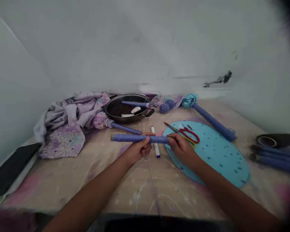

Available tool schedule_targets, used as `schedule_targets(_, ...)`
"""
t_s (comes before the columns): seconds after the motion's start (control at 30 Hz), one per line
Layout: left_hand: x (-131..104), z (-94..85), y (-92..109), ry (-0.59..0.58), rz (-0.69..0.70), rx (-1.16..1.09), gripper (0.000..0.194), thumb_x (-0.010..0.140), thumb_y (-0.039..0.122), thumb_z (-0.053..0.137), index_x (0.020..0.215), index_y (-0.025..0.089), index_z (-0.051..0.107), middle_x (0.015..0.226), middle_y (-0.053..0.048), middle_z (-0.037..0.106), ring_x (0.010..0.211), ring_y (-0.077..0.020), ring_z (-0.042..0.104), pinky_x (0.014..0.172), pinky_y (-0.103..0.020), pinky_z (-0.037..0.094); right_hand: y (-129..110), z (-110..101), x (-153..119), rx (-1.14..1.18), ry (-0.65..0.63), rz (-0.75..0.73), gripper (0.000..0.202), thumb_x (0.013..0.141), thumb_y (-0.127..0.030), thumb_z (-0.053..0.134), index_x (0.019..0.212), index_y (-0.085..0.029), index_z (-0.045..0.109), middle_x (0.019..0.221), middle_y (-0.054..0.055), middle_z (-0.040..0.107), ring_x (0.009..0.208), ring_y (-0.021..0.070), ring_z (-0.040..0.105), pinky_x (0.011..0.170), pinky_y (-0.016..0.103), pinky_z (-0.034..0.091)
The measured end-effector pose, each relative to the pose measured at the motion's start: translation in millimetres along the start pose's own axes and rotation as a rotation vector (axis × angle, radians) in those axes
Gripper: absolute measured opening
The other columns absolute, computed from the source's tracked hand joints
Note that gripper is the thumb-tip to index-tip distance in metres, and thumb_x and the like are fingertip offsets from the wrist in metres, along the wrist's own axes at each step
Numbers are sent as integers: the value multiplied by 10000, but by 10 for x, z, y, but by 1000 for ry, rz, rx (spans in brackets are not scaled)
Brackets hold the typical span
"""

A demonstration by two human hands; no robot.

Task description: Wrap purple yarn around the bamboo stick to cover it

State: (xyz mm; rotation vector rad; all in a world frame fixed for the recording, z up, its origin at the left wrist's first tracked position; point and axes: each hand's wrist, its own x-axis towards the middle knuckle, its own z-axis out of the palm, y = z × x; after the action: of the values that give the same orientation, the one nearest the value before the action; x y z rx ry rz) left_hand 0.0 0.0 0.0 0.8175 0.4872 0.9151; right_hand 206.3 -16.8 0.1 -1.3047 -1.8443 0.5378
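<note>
A thin tube wrapped in blue-purple yarn (128,138) is held level above the table. My left hand (139,149) is closed round its middle, the thumb lying on top. At its right end, my right hand (181,146) grips it between thumb and fingers. A strand of yarn (151,178) runs down from my left hand towards the table's front edge. Under the tube lies a white marker (156,149) with a dark blue end. Scissors (189,132) with red and yellow handles rest near my right hand on a light blue spotted oval (215,154).
A black pan (125,120) at the back contains a wrapped stick and small white things. Left of it lies crumpled patterned cloth (67,129). Yarn balls (164,108) and a wrapped stick with a blue head (207,120) sit behind. Wrapped tubes (277,161) lie at right, a dark flat object (13,167) at left.
</note>
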Motion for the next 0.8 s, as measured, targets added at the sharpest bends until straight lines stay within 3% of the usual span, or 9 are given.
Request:
schedule_targets(0.17,17,-37,-2,25,40,-17,389,693,369,724,988,147,599,510,91,296,399,-20,233,419,-161,151,65,62,-43,2,122,-308,102,835,-234,549,927,-217,508,968,84,581,860,203,584,733,364,493)
schedule_targets(0.23,15,-34,3,22,59,-12,365,697,362,721,973,153,604,507,89,298,400,-22,243,422,-162,152,28,65,-45,53,154,-324,98,805,-231,590,869,-223,516,990,85,577,901,213,577,792,397,478)
schedule_targets(0.33,8,-16,8,8,89,17,344,698,355,718,959,158,613,504,89,301,403,-22,249,428,-167,152,-60,39,-38,385,78,-7,234,784,-385,627,904,-229,501,952,71,585,802,197,601,707,379,505)
schedule_targets(0.43,4,3,10,6,107,57,398,685,354,725,1011,154,613,499,96,283,408,-22,241,433,-173,140,-115,2,-20,779,-169,456,390,828,-599,456,890,-214,453,756,45,601,559,160,584,474,296,462)
schedule_targets(0.5,3,11,11,8,110,73,435,682,356,726,1048,154,606,497,99,276,411,-23,236,434,-176,137,-112,-11,-6,837,-240,571,411,841,-613,414,800,-204,434,622,15,569,437,123,514,393,249,387)
schedule_targets(0.6,5,11,17,22,108,81,435,682,347,728,1053,159,601,499,98,281,413,-24,227,431,-176,137,-70,-17,4,696,-164,419,313,847,-505,494,808,-195,479,609,0,550,465,117,509,412,246,402)
schedule_targets(0.7,5,2,26,36,100,56,406,670,346,736,1006,158,607,513,94,283,416,-22,219,426,-171,134,-32,-39,-7,357,7,39,194,850,-364,528,958,-203,537,811,57,618,714,184,606,620,341,512)
schedule_targets(0.8,2,-8,27,34,82,17,370,663,357,742,949,159,613,512,89,280,421,-24,230,431,-167,146,-33,-88,-30,43,132,-329,140,824,-229,560,964,-226,558,1051,97,614,1007,241,581,874,447,467)
